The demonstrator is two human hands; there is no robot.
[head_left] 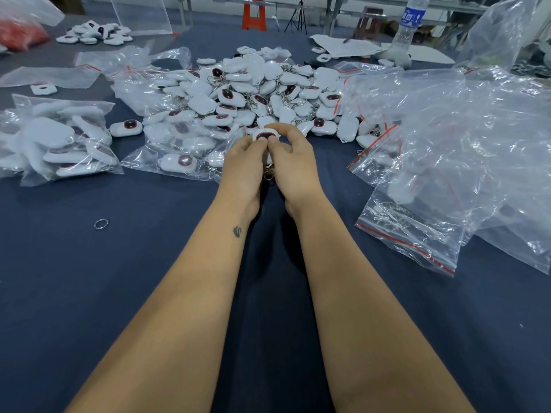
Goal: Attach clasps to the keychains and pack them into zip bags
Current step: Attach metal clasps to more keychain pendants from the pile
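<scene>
Both hands meet at the table's middle on one white keychain (266, 134) with a dark, red-rimmed oval. My left hand (245, 165) pinches its left side and my right hand (293, 162) pinches its right side. A metal clasp (268, 175) hangs below it between my palms. Behind lies a big pile of white keychains (253, 93), many with clasps. Filled zip bags (56, 141) lie to the left, and another bagged keychain (179, 161) sits just left of my hands. A zip bag holding metal rings (396, 222) lies at the right.
A loose split ring (100, 224) lies on the dark blue tablecloth (119, 278) at left. Crumpled clear plastic bags (477, 144) heap up on the right. A water bottle (408, 22) and papers (346, 44) stand at the back right, a smaller keychain pile (95, 32) at the back left.
</scene>
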